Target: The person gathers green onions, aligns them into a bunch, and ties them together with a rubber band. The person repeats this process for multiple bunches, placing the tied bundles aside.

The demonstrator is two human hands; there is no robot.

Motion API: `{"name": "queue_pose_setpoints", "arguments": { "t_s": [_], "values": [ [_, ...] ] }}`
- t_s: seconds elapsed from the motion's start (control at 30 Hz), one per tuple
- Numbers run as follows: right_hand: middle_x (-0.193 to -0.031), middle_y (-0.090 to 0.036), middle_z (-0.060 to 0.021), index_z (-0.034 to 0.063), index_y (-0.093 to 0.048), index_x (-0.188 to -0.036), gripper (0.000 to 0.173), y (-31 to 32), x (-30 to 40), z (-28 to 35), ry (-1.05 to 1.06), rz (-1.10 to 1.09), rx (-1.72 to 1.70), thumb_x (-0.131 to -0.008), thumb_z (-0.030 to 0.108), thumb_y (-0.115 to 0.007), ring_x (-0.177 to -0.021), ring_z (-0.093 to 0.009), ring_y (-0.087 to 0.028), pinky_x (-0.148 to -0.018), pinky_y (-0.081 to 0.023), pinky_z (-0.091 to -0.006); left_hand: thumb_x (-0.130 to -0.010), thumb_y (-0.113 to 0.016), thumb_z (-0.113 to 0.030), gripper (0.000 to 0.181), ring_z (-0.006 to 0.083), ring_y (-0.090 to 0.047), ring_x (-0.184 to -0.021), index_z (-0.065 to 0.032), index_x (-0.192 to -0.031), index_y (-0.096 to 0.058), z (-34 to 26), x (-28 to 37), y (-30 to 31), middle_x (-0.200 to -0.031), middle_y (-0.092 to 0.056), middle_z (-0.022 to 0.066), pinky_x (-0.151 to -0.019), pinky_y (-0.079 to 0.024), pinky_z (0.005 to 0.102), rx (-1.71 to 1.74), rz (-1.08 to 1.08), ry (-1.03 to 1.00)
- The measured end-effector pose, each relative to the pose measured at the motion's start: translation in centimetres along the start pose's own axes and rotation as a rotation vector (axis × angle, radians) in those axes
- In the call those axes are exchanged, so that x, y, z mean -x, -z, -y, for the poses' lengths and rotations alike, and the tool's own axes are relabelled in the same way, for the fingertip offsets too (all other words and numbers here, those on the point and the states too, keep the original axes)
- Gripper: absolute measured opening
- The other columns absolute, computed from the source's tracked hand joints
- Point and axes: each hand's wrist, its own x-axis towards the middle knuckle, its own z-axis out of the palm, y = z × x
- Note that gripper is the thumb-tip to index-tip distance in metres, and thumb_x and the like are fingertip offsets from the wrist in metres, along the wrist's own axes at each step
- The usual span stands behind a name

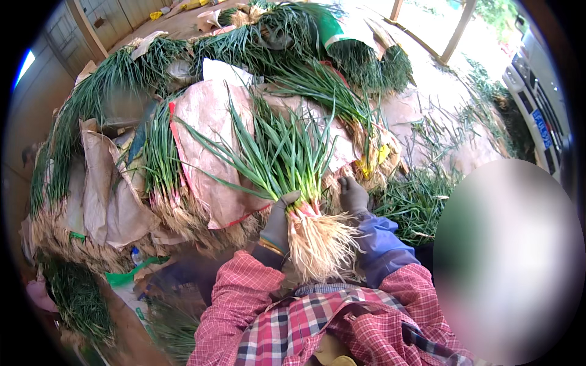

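Observation:
My left hand [278, 223], in a grey glove, is closed round a bunch of green onions [293, 160] just above its reddish stem bases. The green leaves fan out away from me, and the pale stringy roots [318, 247] hang towards my lap. To the right of the stems is my right hand [353, 196], also gloved, with its fingers curled near the thumb; whether anything is between them cannot be told. Beyond the bunch lies a pinkish woven sack [215, 132] over a heap of more green onions. Another bunch [162, 160] rests left of that sack.
Loose green leaves [407, 206] are piled at my right. A large heap of green onions [274, 41] curves round the far side. A plastic bottle [136, 256] stands at the lower left. A parked vehicle [533, 105] is at the far right; a blurred area covers the lower right.

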Motion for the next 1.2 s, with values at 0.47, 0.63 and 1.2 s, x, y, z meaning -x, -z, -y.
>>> {"name": "queue_pose_setpoints", "arguments": {
  "t_s": [0.47,0.63,1.2],
  "values": [
    [-0.082,-0.061,-0.004,0.0067,-0.059,-0.11,0.039,4.4,2.0,7.6,-0.619,1.096,-1.747,-0.092,0.041,-0.054,-0.074,-0.014,-0.057,-0.069,-0.049,-0.0279,-0.087,-0.053,-0.03,0.041,0.0264,-0.062,-0.086,0.004,-0.108,-0.058,-0.2,0.0,0.6,-0.099,-0.064,0.0155,-0.081,-0.051,0.0368,0.08,0.046,-0.069],
    [-0.062,-0.051,0.0051,0.0124,-0.062,-0.086,0.023,4.3,3.6,9.5,-0.564,0.785,-1.457,-0.089,0.035,-0.056,-0.049,-0.006,-0.043,-0.044,-0.034,-0.0208,-0.088,-0.052,-0.029,0.033,0.0222,-0.06,-0.079,-0.0003,-0.102,-0.059,-1.4,-0.5,3.9,-0.091,-0.063,0.011,-0.072,-0.05,0.0325,-0.009,-0.02,0.072],
    [-0.064,-0.053,-0.0001,0.0078,-0.06,-0.09,0.028,2.0,-0.4,6.4,-0.477,0.74,-1.282,-0.091,0.036,-0.058,-0.047,-0.011,-0.048,-0.04,-0.034,-0.0242,-0.087,-0.058,-0.017,0.028,0.0102,-0.057,-0.069,-0.0006,-0.11,-0.053,-3.6,-4.7,13.2,-0.084,-0.059,0.0043,-0.063,-0.05,0.0249,0.894,-0.052,0.605]
  ]
}}
